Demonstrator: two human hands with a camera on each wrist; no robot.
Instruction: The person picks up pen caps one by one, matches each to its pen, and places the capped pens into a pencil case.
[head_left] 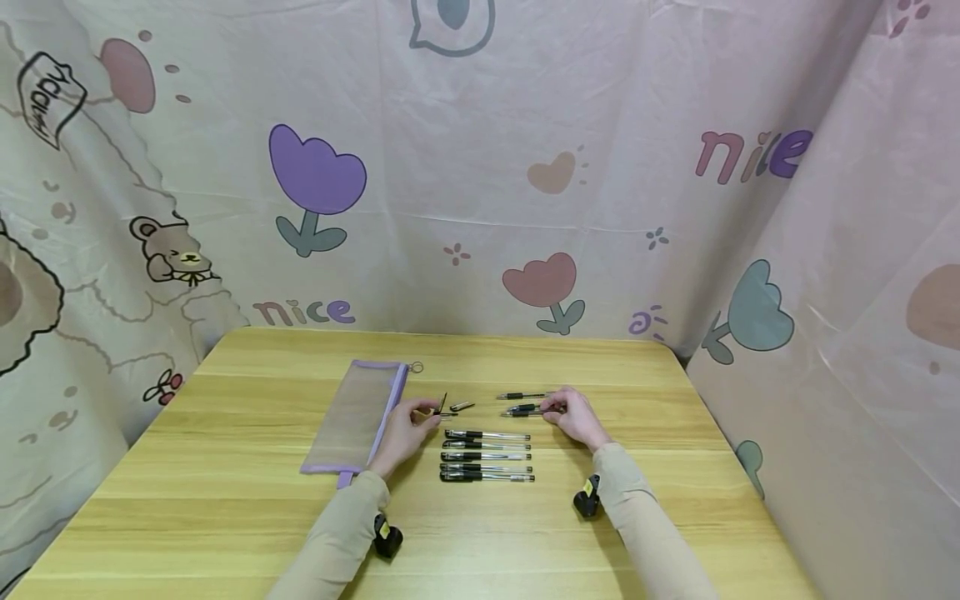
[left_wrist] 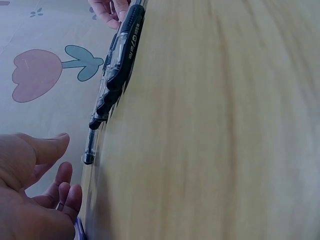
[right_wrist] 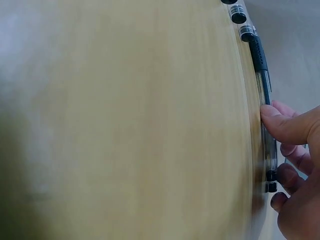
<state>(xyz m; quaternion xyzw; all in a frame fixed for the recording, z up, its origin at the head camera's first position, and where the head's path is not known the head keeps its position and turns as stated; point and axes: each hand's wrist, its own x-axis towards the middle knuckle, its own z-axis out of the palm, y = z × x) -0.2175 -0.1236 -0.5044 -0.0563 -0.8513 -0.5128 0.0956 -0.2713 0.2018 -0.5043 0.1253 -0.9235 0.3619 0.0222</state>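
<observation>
My right hand (head_left: pixel 576 415) pinches a black gel pen (right_wrist: pixel 268 90) between thumb and fingers, by its clear barrel. Close beside it lie another uncapped pen and, a little farther back, a third pen (head_left: pixel 517 396). My left hand (head_left: pixel 408 433) is at the left, thumb and fingers apart, with its fingertips close to small black and clear pen caps (head_left: pixel 462 406) on the table. Nearer me, several capped gel pens (head_left: pixel 483 457) lie in a row, their black caps to the left.
A mesh zip pouch (head_left: pixel 348 417) with purple edging lies flat beside my left forearm, its key ring (head_left: pixel 417 367) at the far corner. The wooden table (head_left: pixel 480 533) ends at a printed curtain (head_left: pixel 450 208) behind and on both sides.
</observation>
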